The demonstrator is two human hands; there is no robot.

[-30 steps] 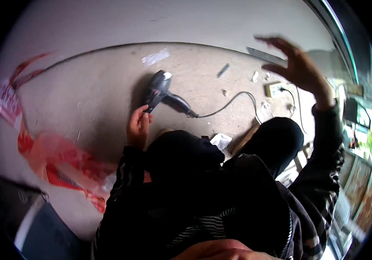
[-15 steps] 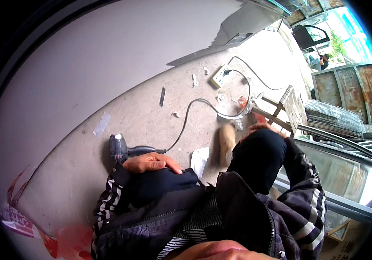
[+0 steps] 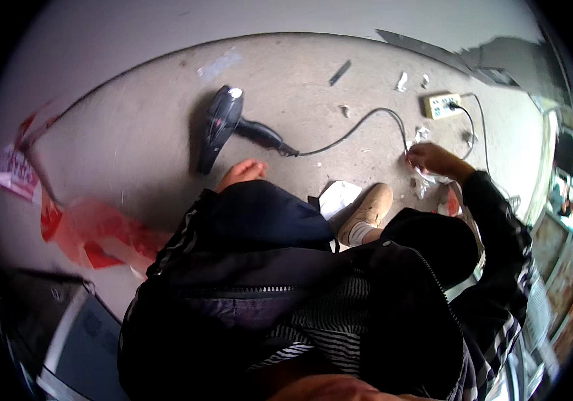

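Note:
A black hair dryer lies on the floor at left centre, its nozzle toward me and its handle pointing right. From the handle a black cord curves right across the floor. My right hand is reached out low over the floor with bent fingers closed at this cord, where part of it is hidden. Beside my bent left knee, just below the dryer, rests my left hand. It holds nothing I can see, its fingers loosely extended and partly hidden by the knee.
A white power strip with a black plug in it lies at the far right. Paper scraps, a dark strip and a white sheet are scattered about. Red plastic lies at left. A pale panel borders the far side.
My view has swung toward the right and down. My right hand has left my right knee and reached out to the cord. My left hand stays by the left knee; the dryer still lies there.

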